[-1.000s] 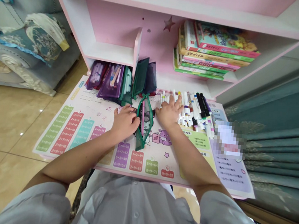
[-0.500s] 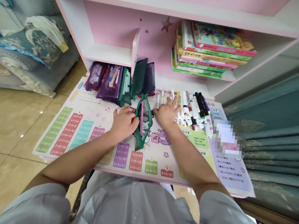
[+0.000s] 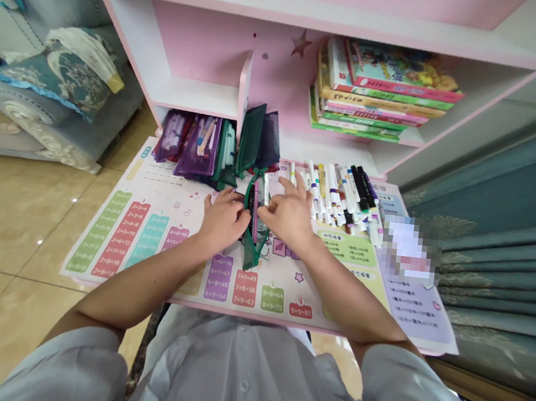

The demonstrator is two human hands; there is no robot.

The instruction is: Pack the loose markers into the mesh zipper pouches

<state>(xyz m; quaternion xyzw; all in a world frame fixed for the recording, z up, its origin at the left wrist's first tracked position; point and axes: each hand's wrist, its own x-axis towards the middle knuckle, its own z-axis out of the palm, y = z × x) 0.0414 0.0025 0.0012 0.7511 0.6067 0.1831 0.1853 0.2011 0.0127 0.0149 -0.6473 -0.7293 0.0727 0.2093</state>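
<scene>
A green mesh zip pouch (image 3: pixel 254 231) lies open on a printed multiplication-table desk mat (image 3: pixel 122 242), with a pink pen (image 3: pixel 254 215) inside it. My left hand (image 3: pixel 224 220) grips the pouch's left edge, its fingers partly hiding the pouch. My right hand (image 3: pixel 289 215) has its fingers spread across the pouch's right side, and its thumb rests near the pink pen. Just to the right of that hand lies a dense row of white-bodied markers (image 3: pixel 340 195), some with black bodies. The hand is not holding any of them.
Several purple and dark green mesh pouches (image 3: pixel 197 148) stand against a pink-and-white shelf unit (image 3: pixel 197 94), which holds a stack of books (image 3: pixel 380 91). A teal curtain (image 3: pixel 489 281) hangs on the right. A sofa (image 3: pixel 41 119) and tiled floor (image 3: pixel 15 231) lie left.
My right hand has moved left, off the markers and onto the green pouch. My left hand stays at the pouch's left edge.
</scene>
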